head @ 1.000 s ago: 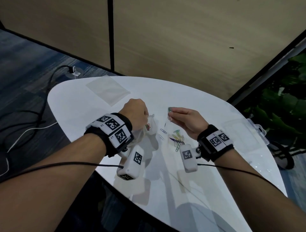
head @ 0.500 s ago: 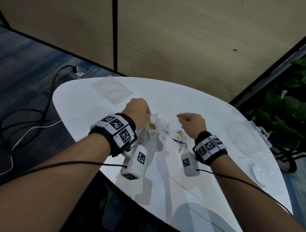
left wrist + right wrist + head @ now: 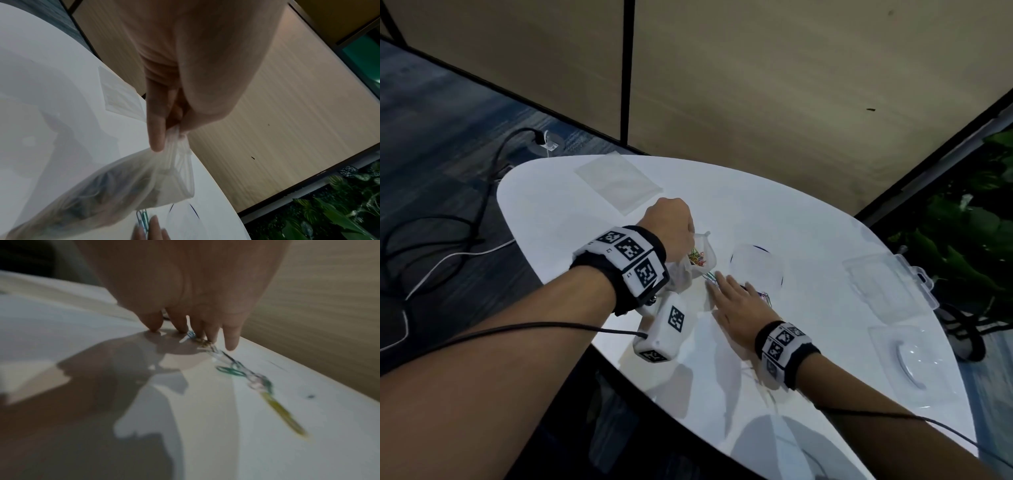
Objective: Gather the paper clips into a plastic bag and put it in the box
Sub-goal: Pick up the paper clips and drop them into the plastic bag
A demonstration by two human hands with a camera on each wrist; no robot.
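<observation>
**Sweep toward the bag mouth**

Down comes your right hand (image 3: 739,305); half a second back it was a raised fist over the clips, now it lies flat on the worktop (image 3: 808,212), fingers (image 3: 231,337) straight and spread, pressing on the loose paper clips (image 3: 236,369); your head has tipped too, so the whole scene sits lower in view.

Your left hand (image 3: 671,228) pinches the rim of the plastic bag (image 3: 123,183) between thumb and forefinger, holding the mouth up and open toward the right; coloured clips already sit inside it; the bag's belly sags onto the worktop.

What matters now: the bag mouth lies just left of your right fingertips, nearly touching, and the loose clips trail away from those fingertips back under the palm and out toward the right; that string of clips runs roughly in line with the sweep, so the right hand, the nearer one, looks set to drag them leftward into the opening; my read only.

Watch the stragglers at the tail; the wrist view is blurred there. Over on the right edge, well apart, the clear box (image 3: 887,284) lies waiting; a spare flat bag (image 3: 616,181) rests at the far side.
</observation>
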